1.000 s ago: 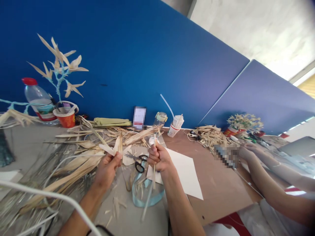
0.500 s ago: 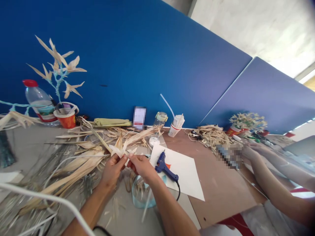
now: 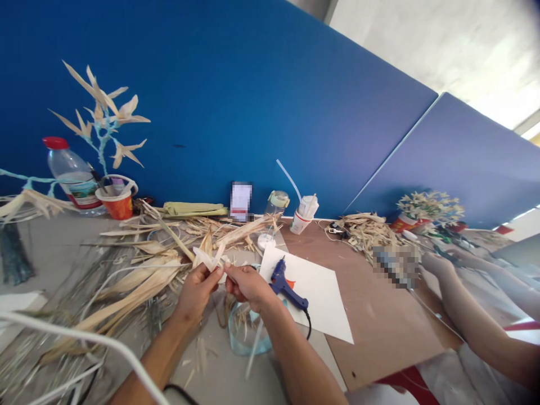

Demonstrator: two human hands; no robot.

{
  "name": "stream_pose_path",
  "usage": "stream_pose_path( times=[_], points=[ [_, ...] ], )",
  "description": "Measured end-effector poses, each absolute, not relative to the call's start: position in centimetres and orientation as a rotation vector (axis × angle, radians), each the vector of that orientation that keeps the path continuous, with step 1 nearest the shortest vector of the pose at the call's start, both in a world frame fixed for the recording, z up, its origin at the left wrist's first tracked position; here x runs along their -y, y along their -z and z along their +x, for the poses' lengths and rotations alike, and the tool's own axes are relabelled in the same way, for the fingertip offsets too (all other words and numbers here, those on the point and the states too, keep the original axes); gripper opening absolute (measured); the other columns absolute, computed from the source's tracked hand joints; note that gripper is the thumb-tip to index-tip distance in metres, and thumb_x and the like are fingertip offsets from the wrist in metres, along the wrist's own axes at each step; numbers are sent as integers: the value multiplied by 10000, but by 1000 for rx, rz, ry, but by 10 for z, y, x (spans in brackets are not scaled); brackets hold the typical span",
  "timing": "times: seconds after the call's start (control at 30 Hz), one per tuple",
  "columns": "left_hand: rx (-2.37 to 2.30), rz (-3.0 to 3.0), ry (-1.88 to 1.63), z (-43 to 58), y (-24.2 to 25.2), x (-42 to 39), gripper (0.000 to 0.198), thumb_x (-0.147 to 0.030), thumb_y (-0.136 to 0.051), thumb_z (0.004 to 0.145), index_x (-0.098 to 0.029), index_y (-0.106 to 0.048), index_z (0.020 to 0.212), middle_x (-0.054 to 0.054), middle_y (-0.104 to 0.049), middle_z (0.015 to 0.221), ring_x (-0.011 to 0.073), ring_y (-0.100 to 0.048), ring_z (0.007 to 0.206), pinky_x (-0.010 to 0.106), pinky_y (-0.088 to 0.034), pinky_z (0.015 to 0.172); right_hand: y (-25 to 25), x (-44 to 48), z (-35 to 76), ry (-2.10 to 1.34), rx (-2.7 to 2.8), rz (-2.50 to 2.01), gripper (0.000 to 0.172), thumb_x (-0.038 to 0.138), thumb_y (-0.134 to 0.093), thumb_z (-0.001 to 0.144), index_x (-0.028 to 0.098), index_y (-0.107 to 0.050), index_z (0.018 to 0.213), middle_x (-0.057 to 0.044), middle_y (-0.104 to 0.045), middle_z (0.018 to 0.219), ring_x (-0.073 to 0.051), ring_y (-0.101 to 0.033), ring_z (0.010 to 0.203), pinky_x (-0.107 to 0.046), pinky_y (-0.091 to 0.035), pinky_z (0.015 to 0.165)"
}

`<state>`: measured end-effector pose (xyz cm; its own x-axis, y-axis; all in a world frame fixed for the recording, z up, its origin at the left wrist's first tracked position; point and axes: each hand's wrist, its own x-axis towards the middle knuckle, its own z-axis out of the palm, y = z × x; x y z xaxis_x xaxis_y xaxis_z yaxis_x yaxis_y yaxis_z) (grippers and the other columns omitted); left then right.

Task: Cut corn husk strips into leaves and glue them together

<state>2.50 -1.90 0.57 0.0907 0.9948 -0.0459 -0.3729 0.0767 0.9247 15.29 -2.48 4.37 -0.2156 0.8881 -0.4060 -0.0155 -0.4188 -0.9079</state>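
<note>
Pale corn husk petals (image 3: 205, 257) fan upward from between my two hands. My left hand (image 3: 197, 288) pinches them from the left, thumb and fingertips closed at their base. Close against it, my right hand (image 3: 248, 286) is also closed on the husk, its fingertips meeting the left thumb. What lies right under the fingertips is hidden. A blue glue gun (image 3: 288, 286) rests on a white sheet (image 3: 333, 301) just right of my right hand. Below the hands stands a clear bluish container (image 3: 248, 337) with husk scraps in it.
Dried husks (image 3: 139, 278) and thin wires (image 3: 37, 343) cover the left side. A red paper cup (image 3: 118, 207) holds a husk-flower branch beside a bottle (image 3: 78, 185). A white cable (image 3: 105, 346) crosses the lower left. At right, another person's arms (image 3: 464, 304) reach over the table near a husk pile (image 3: 367, 233).
The view has shifted slightly. My hands stay together on the husk, fingers moving only a little. The other person's hands at right have moved slightly.
</note>
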Motion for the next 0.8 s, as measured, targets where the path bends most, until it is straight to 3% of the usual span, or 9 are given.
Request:
stream_pose_path(
  times=[0.23, 0.5, 0.67, 0.8],
  points=[
    [-844, 892, -1253, 21, -14, 23, 291, -381, -817, 597, -153, -656, 678, -18, -581, 586, 97, -462, 534, 217, -354, 508, -43, 24, 165, -2066, 877, -1078, 564, 518, -450, 914, 177, -441, 464, 100, -248, 283, -34, -139, 263, -171, -111, 315],
    [-842, 892, -1263, 20, -18, 22, 349, -415, -838, 552, -153, -619, 625, -51, -492, 534, 71, -366, 498, 211, -293, 478, -42, 21, 177, -2228, 799, -781, 572, 494, -373, 962, 179, -434, 488, 94, -276, 311, -36, -118, 279, -165, -132, 310],
    [-857, 802, -1408, 14, -18, 15, 342, -391, -827, 572, -166, -569, 587, -84, -395, 464, 65, -312, 465, 215, -269, 468, -50, 15, 206, -2035, 640, -711, 596, 535, -381, 952, 182, -364, 472, 100, -257, 336, -38, -80, 293, -179, -121, 318],
    [-897, 824, -1412, 15, -16, 12, 362, -416, -819, 576, -160, -563, 567, -80, -390, 461, 59, -300, 455, 212, -240, 447, -49, 12, 204, -1891, 611, -976, 612, 652, -411, 890, 158, -508, 543, 97, -322, 369, -31, -129, 304, -180, -123, 339]
  ],
)
